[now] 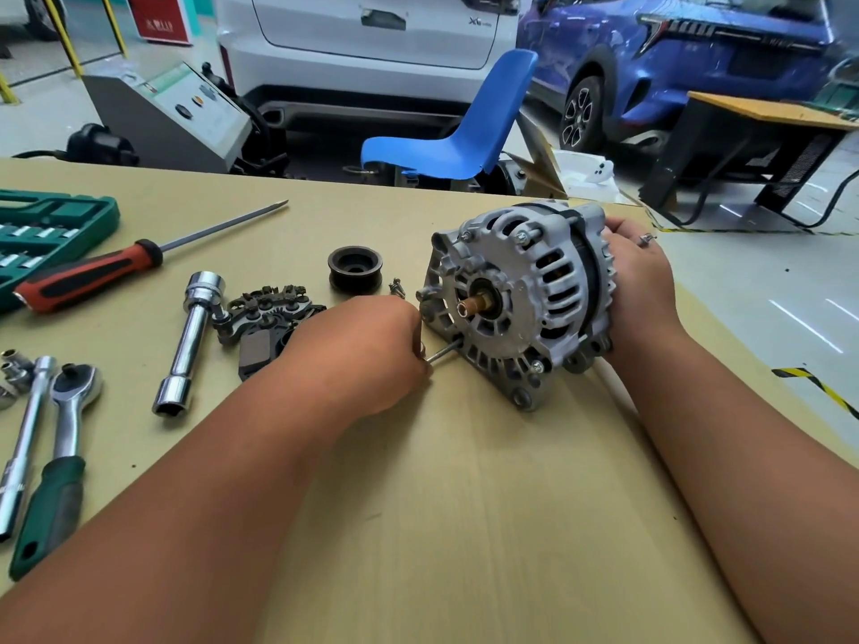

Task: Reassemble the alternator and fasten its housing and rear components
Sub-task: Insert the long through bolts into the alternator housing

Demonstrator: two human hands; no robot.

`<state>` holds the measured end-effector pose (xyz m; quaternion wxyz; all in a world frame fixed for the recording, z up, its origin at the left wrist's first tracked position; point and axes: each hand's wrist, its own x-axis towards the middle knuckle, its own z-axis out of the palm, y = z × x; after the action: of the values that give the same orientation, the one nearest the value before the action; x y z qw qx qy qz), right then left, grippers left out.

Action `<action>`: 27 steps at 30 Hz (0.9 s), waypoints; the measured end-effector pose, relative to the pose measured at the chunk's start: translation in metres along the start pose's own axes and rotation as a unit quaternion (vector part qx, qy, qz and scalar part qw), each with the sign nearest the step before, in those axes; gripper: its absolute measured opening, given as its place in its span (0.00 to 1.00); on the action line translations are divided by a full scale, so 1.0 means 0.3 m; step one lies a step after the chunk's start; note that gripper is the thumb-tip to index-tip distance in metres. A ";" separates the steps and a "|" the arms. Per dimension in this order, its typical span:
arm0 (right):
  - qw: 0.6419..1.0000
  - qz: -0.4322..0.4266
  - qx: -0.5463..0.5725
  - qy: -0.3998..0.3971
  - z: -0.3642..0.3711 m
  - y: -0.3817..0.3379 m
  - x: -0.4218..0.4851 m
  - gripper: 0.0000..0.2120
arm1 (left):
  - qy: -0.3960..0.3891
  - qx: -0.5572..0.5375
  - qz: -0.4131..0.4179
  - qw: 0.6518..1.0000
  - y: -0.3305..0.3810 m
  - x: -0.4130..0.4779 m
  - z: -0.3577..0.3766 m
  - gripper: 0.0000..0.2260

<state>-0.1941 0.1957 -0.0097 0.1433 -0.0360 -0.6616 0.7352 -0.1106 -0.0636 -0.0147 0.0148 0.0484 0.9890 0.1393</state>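
A person works on an alternator (520, 299) that stands on edge at centre right of the frame, on a tan worktop (465, 504) in a car workshop. The right hand (639, 281) grips the alternator's far side, fingers curled round the housing. The left hand (372, 346), at centre frame, pinches a long bolt (445, 353) whose other end sits in a hole at the lower left rim of the housing. The shaft end faces the camera. Just left of the alternator lie a dark pulley (355, 269) and a few small screws (396, 287). A dark rectifier (265, 313) lies beside the left hand and is partly hidden by it. Farther left are a chrome socket tube (193, 337) and a red-and-black screwdriver (93, 271), its tip pointing toward the upper centre. At lower left a green-handled ratchet (60, 439) lies beside an extension bar (23, 443). A green tool case (42, 234) sits open at the left edge. Beyond the worktop, a blue chair (455, 127) stands at upper centre, with a white car (372, 39) and a blue car (674, 53) parked across the top of the frame.
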 end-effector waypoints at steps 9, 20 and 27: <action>1.000 0.003 -0.008 0.016 0.005 -0.005 -0.001 0.15 | 0.034 -0.030 0.012 0.999 0.001 0.018 0.020 0.09; 0.999 0.018 -0.029 0.026 0.007 -0.007 0.000 0.15 | 0.101 -0.005 0.013 0.995 0.070 0.046 0.078 0.04; 0.999 0.021 -0.015 0.028 0.011 -0.013 -0.006 0.13 | 0.115 0.003 0.011 0.993 0.076 0.053 0.086 0.04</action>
<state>-0.1927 0.1923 -0.0056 0.1455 -0.0727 -0.6674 0.7267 -0.1231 -0.0330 -0.0335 -0.1007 0.0427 0.9839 0.1416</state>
